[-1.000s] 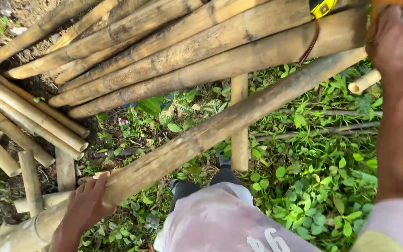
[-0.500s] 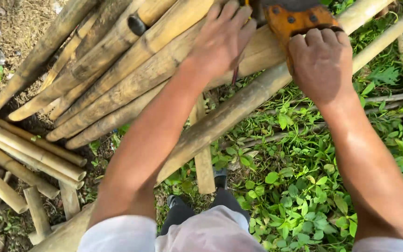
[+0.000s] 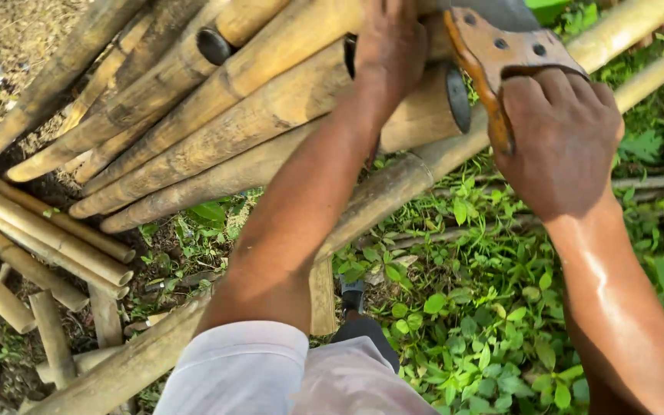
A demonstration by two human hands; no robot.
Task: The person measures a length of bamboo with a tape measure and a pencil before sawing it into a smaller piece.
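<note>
My left hand (image 3: 390, 54) presses down on the cut ends of thick bamboo poles (image 3: 270, 127), fingers spread over them. My right hand (image 3: 559, 142) is closed around the orange-brown wooden handle of a hand saw (image 3: 501, 50) whose grey blade runs out of the top of the view. A long bamboo pole (image 3: 409, 180) lies diagonally under both arms, from lower left to upper right. The saw's teeth are hidden.
More bamboo poles (image 3: 48, 238) are stacked at the left on bare soil. Green leafy weeds (image 3: 486, 323) cover the ground at the right and centre. My foot in a dark shoe (image 3: 353, 296) stands below the long pole, beside a short upright stake (image 3: 322, 296).
The view has closed in on the pole ends. My left hand stays on the poles, and my right hand with the saw handle sits slightly lower in view.
</note>
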